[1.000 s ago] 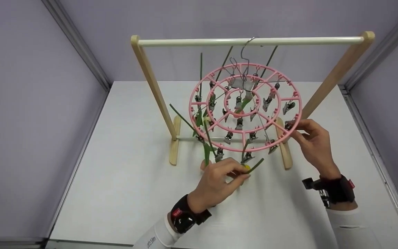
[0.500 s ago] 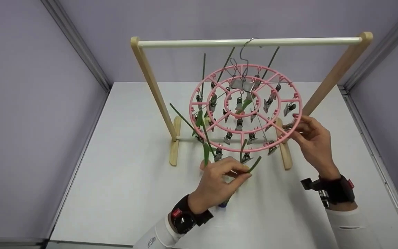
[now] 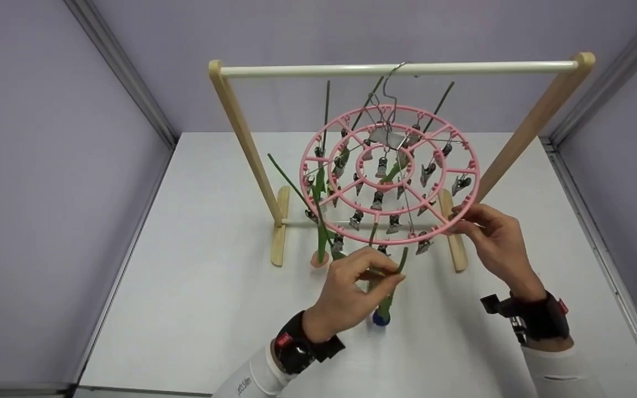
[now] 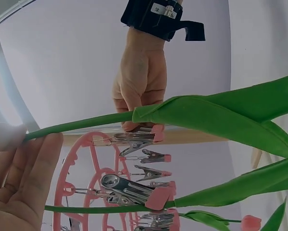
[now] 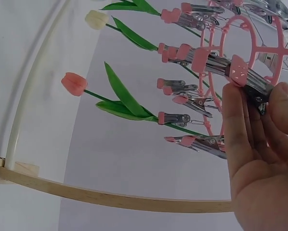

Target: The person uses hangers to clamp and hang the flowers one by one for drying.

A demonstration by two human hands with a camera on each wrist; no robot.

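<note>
Under the pink clip hanger [image 3: 389,174], several tulips already hang clipped, while the left hand [image 3: 351,293] pinches 1 more tulip stem [image 3: 393,282] below the rim, unclipped, as the right hand [image 3: 495,237] fingers pinch a rim clip [image 5: 240,72].

Glossy pink plastic hanger [image 3: 390,174], metal clips [image 5: 240,72]

No legible text — perhaps sleeve [image 3: 244,385] lettering.

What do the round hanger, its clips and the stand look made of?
Round hanger: pink, moulded-looking, likely plastic.
Clips: shiny silvery bodies, apparently metal, with pink tips that look plastic.
Stand: pale uprights with faint grain, probably unfinished wood; its crossbar is smooth cream, material unclear.
</note>
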